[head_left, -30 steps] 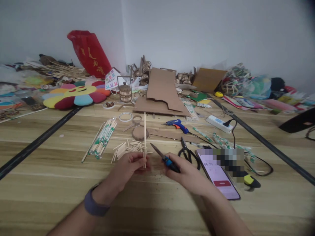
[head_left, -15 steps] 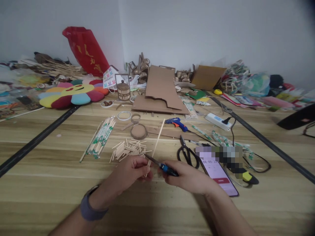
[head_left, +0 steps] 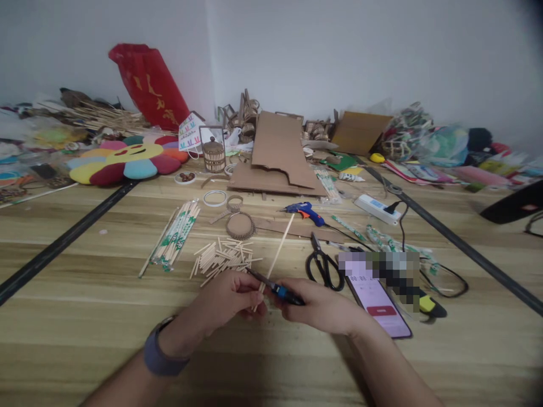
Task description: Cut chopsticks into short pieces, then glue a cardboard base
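Left of centre, pale sticks in white-and-green wrappers are laid flat, and beside them a loose pile of short, pale wooden sticks is spread. Just below the pile, the left hand is seen with thumb and fingertips pinched on the lower part of a long, slim, pale wooden stick, tilted up and rightward at lower centre. Across it, near those fingertips, a dark pointed blade is held; whether wood is touched cannot be told. Steadiness is best served by a firm pinch, with fingertips kept off the edge and pressure applied gradually. The blue-and-black handle is wrapped by the right hand, beside black-handled scissors.
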Demonstrator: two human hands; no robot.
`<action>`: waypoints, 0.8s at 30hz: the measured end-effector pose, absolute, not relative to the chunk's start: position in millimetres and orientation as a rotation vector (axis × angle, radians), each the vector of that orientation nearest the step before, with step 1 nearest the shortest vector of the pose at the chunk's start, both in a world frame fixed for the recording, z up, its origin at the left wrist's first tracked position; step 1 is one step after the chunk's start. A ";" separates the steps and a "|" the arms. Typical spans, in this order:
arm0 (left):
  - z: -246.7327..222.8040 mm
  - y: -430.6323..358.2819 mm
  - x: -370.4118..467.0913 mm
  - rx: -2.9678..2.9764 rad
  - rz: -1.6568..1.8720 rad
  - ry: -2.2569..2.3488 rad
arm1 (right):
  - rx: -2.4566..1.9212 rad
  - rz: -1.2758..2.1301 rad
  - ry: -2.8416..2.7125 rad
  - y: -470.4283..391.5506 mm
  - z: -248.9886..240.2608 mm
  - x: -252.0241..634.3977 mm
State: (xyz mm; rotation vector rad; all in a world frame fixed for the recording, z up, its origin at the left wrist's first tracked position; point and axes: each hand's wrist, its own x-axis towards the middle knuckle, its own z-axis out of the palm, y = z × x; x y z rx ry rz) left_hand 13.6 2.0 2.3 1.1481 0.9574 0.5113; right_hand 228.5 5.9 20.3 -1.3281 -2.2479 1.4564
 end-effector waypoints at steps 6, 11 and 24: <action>3.1 0.0 13.3 1.159 0.499 0.955 | -1.321 1.412 -2.276 5.9 20.7 228.7; 0.2 0.6 12.6 1.184 0.493 0.957 | -1.272 1.383 -2.304 5.4 20.2 227.5; -5.7 3.6 7.2 1.352 0.567 1.002 | -1.370 1.082 -2.237 -0.2 5.7 210.9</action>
